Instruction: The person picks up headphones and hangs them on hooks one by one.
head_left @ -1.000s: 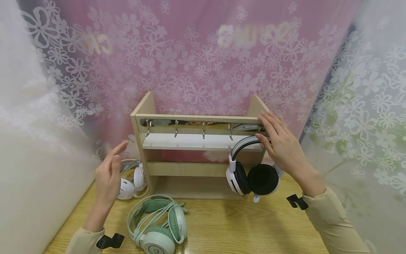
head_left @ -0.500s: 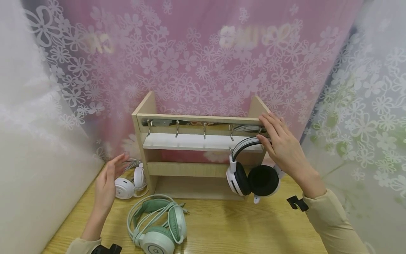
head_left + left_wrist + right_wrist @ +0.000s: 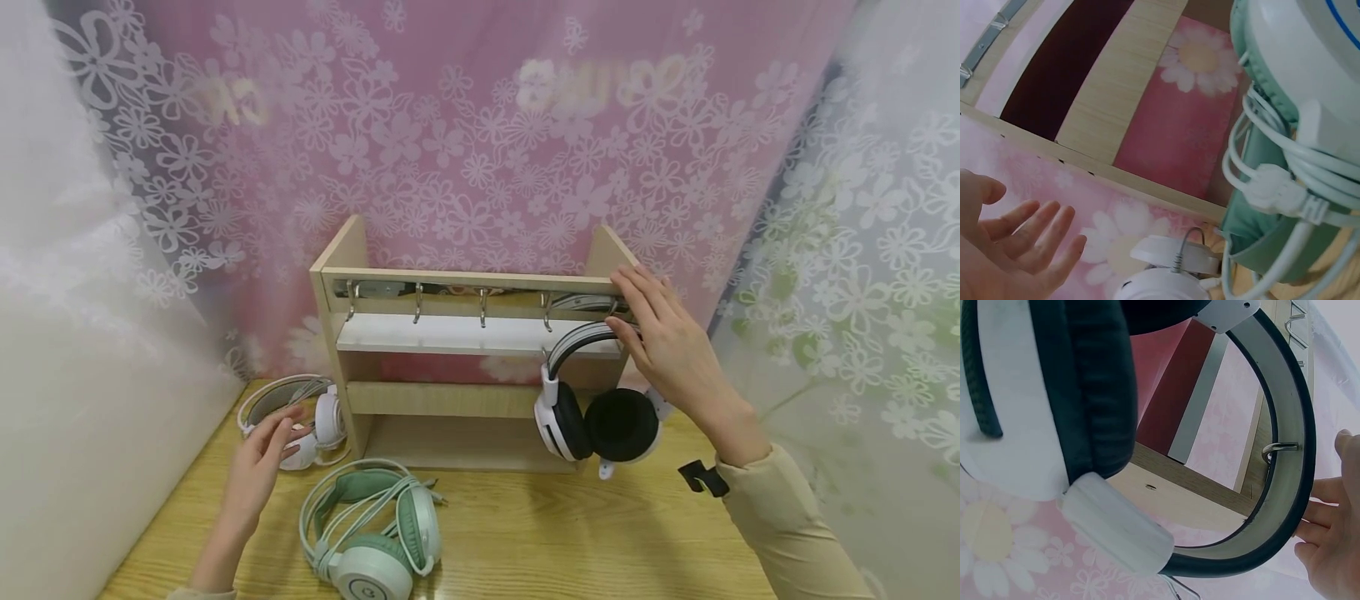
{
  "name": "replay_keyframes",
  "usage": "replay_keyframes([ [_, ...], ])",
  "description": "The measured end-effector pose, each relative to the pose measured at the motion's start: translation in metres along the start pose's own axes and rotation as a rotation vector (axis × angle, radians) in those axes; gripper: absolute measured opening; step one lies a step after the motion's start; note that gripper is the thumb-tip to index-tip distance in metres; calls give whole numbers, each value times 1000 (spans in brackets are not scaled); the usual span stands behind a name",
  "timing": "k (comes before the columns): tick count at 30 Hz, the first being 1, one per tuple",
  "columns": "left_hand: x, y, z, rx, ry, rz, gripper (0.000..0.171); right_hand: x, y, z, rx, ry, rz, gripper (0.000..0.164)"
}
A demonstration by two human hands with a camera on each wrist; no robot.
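Black-and-white headphones point(image 3: 621, 425) hang at the right end of a wooden rack point(image 3: 442, 400); in the right wrist view a metal hook point(image 3: 1282, 447) bears their headband point(image 3: 1303, 412). My right hand point(image 3: 667, 350) rests on the rack's upper right corner beside that headband, fingers fairly straight. On the left, my left hand point(image 3: 255, 475) reaches toward white headphones point(image 3: 328, 421) on the table and partly covers them in the head view. In the left wrist view its fingers point(image 3: 1038, 231) are spread and loosely bent, holding nothing, apart from the white headphones point(image 3: 1166, 284).
Mint-green headphones point(image 3: 375, 567) with a bundled cable lie on the table point(image 3: 540, 533) in front of the rack. Several metal hooks point(image 3: 482, 308) line its upper rail. A pink flowered curtain point(image 3: 465, 125) hangs behind, with pale sheets point(image 3: 67, 375) at both sides.
My left hand has lowered toward the white headphones, from beside the rack to over them. The right hand and the hanging headphones have stayed in place.
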State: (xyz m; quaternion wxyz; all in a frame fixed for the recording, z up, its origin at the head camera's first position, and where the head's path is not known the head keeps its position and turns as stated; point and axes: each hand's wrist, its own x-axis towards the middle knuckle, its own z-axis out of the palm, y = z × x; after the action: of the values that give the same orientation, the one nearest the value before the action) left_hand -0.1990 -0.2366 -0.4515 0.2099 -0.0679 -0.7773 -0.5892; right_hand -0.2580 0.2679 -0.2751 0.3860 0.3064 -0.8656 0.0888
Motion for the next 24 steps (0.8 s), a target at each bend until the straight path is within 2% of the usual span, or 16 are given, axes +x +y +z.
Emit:
replay_keyframes([
  [7, -12, -19, 0, 28, -37, -109, 41, 0, 0, 1, 1, 9, -15, 58],
  [15, -22, -32, -1, 44, -23, -135, 40, 1, 1, 2, -1, 17, -22, 67],
  [24, -32, -45, -3, 139, -19, -208, 39, 0, 0, 1, -10, 16, -20, 62],
])
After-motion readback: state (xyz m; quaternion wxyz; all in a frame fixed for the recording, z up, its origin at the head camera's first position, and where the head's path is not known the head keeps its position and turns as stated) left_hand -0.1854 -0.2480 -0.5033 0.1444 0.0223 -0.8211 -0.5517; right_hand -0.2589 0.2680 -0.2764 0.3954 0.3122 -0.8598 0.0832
